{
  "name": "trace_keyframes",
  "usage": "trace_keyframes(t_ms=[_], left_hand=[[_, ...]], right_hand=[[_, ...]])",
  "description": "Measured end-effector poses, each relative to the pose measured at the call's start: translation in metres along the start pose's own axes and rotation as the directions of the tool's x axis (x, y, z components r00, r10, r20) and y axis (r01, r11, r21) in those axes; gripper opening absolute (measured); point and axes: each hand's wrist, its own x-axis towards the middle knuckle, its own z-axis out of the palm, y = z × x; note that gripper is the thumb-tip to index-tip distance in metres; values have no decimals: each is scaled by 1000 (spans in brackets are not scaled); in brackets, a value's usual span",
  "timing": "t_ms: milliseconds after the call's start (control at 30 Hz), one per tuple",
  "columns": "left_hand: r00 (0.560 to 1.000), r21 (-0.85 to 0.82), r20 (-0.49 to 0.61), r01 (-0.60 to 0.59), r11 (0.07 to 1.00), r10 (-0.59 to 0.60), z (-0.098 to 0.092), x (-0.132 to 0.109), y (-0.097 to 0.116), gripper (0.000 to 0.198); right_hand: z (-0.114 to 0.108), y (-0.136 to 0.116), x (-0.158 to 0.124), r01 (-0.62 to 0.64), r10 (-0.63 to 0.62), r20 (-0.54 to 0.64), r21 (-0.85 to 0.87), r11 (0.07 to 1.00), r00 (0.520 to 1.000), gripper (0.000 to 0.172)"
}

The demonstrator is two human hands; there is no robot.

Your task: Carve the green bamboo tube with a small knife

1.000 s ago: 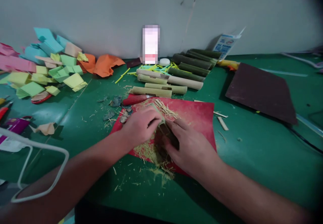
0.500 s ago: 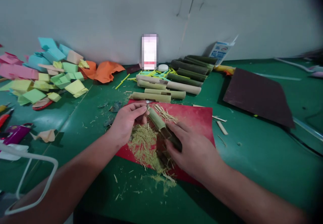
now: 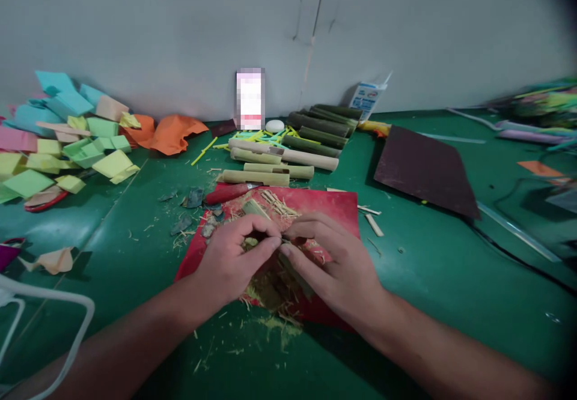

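My left hand [image 3: 238,250] and my right hand [image 3: 338,259] meet over a red sheet [image 3: 336,205], thumbs and forefingers pinched together. Whatever is between the fingertips is too small and dark to make out. Beneath them, tilted from upper left to lower right, is a pale green bamboo tube [image 3: 255,208]; the hands cover its middle, and I cannot tell whether fingers grip it. A red-handled knife [image 3: 229,193] rests at the sheet's far left edge. Bamboo shavings and dust [image 3: 270,295] lie under the hands, with thin bamboo slivers [image 3: 277,200] beyond.
Several bamboo tubes [image 3: 256,178] lie behind the sheet, near a propped phone [image 3: 250,96]. Folded coloured papers [image 3: 63,142] are piled at left. A dark brown sheet [image 3: 424,169] lies at right. A white looped frame [image 3: 85,310] sits by my left forearm.
My right hand has left its wrap around the bamboo tube and now pinches beside my left. My left hand has come down from the tube's far end, uncovering the knife's handle. The view turned right.
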Motion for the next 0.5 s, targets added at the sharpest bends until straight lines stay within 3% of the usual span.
trace_keyframes(t_ms=[67, 233, 433, 500], left_hand=[[997, 57, 0, -74, 996, 74, -1, 0, 0, 6], [980, 149, -11, -196, 969, 200, -3, 1, 5, 6], [975, 96, -1, -223, 970, 224, -4, 1, 7, 6], [979, 69, -2, -204, 977, 205, -3, 0, 6, 6]], right_hand=[[-1, 0, 0, 18, -18, -15, -2, 1000, 1000, 4], [-3, 1, 0, 98, -98, -6, 17, 995, 995, 25], [-4, -2, 1, 81, -80, -28, 52, 995, 996, 3], [-4, -5, 1, 24, -23, -13, 84, 996, 1000, 8]])
